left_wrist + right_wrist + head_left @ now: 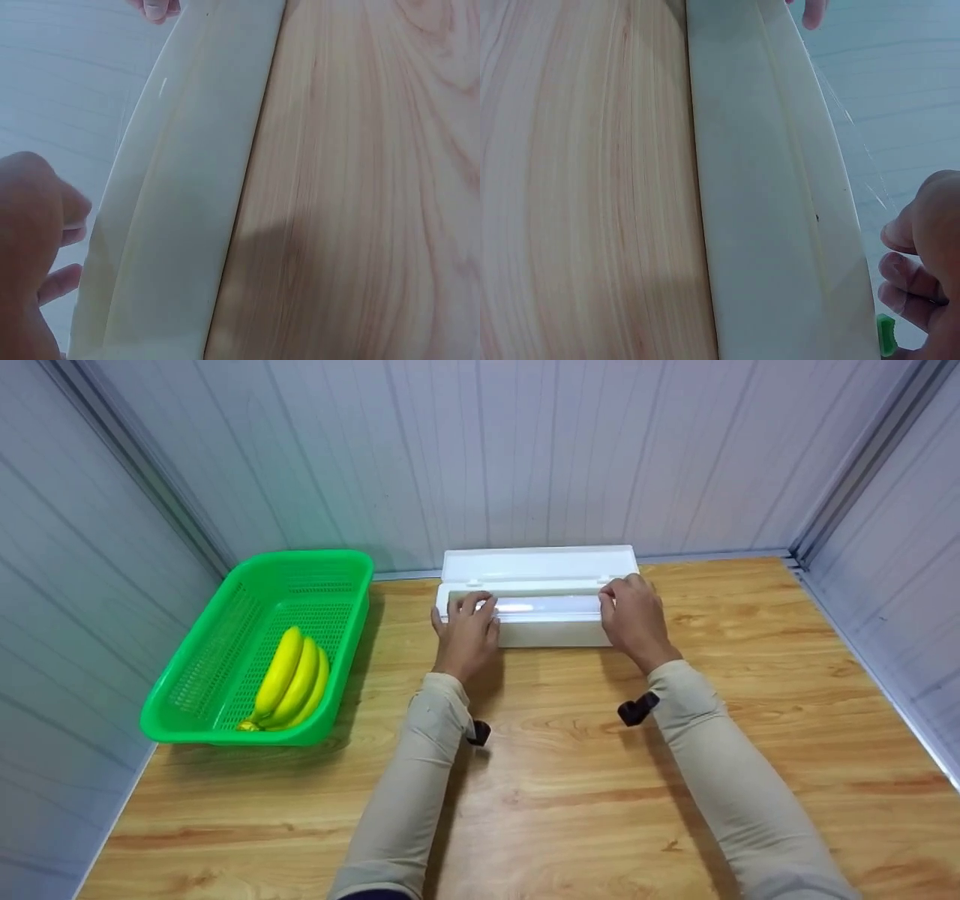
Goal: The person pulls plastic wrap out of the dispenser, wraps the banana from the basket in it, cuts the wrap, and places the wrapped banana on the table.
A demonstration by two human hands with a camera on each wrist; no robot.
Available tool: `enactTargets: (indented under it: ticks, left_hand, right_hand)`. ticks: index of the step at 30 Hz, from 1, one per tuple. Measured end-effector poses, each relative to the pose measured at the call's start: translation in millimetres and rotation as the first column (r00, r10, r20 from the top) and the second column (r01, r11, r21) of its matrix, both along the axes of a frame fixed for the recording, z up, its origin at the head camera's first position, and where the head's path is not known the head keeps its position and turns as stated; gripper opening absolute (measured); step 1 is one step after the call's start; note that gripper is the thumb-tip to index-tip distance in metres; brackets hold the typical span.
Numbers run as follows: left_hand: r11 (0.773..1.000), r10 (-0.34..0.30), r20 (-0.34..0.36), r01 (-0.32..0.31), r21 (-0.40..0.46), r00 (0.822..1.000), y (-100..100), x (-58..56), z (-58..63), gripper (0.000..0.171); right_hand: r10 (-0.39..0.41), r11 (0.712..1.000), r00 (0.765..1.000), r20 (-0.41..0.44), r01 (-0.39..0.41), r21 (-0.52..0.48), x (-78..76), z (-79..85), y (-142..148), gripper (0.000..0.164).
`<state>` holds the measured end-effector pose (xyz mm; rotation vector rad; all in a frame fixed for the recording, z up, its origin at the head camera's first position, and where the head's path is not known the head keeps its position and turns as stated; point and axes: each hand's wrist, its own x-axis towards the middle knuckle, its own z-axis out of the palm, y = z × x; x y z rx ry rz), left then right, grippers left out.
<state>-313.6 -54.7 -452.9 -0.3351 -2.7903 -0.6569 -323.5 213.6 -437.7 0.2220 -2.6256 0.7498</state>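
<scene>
A long white cling film dispenser box (555,635) lies near the back wall, its lid (540,564) tipped back. Inside it shows a shiny roll of clear cling film (551,605). At the box's left end, my left hand (466,639) bends its fingers over the film and seems to pinch its edge. My right hand (637,619) pinches the film at the right end between thumb and fingers. In the right wrist view, a clear film edge (868,154) runs up from the right fingers towards the left hand. Beside those fingers a small green piece (886,335) shows.
To the left stands a green plastic basket (176,664) holding a bunch of bananas (292,679). The wooden table (555,795) is bounded by ribbed panel walls (517,457) at the back and both sides. A black wrist camera (637,709) sits at each cuff.
</scene>
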Motion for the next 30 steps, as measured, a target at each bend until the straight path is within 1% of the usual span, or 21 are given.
enactTargets:
  ticks: [2, 4, 8, 10, 15, 17, 20, 24, 30]
  left_hand:
    - [1.0, 0.001, 0.015, -0.001, -0.003, 1.0, 0, -0.5, 0.1, 0.035]
    - [1.0, 0.016, 0.029, -0.016, -0.024, 0.999, 0, -0.8, -0.2, 0.034]
    - [0.996, 0.033, 0.036, -0.03, -0.082, 0.999, 2, -2.1, -1.7, 0.04]
    - [0.995, 0.03, 0.015, -0.028, -0.093, 0.999, 4, -2.5, -2.9, 0.041]
    - [0.995, 0.008, -0.074, -0.015, -0.1, 0.997, 5, -1.5, -8.5, 0.039]
    - [0.994, -0.004, -0.088, -0.006, -0.105, 0.996, 6, -0.3, -11.4, 0.039]
    - [0.995, -0.017, -0.069, 0.01, -0.095, 0.997, 7, 0.2, -12.2, 0.042]
    - [0.998, -0.028, -0.049, 0.025, -0.063, 0.998, 6, -0.6, -9.0, 0.045]
    - [0.999, -0.021, -0.054, 0.019, -0.043, 0.998, 3, 0.8, -6.6, 0.049]
  right_hand:
    - [0.007, 1.0, 1.0, -0.007, -0.007, 0.001, -1.4, 1.3, -2, 0.021]
    - [0.016, 1.0, 1.0, -0.004, -0.016, 0.0, -2.6, 1.7, -3, 0.022]
    - [0.008, 1.0, 1.0, -0.005, -0.008, -0.009, -4.2, 1.0, -3, 0.022]
    - [-0.002, 1.0, 1.0, -0.012, 0.002, -0.015, -4.3, -0.1, -1, 0.021]
    - [-0.006, 1.0, 1.0, -0.01, 0.006, -0.01, -1.7, -2.5, 1, 0.022]
    - [-0.004, 1.0, 1.0, -0.001, 0.004, -0.009, 1.1, -4.5, 3, 0.023]
    - [0.002, 1.0, 1.0, 0.006, -0.002, -0.021, 2.9, -4.3, 4, 0.023]
    - [0.013, 0.999, 1.0, -0.004, -0.013, -0.044, 2.4, 0.4, 4, 0.022]
    - [0.05, 0.994, 0.998, -0.04, -0.054, -0.099, 1.3, 2.7, 6, 0.019]
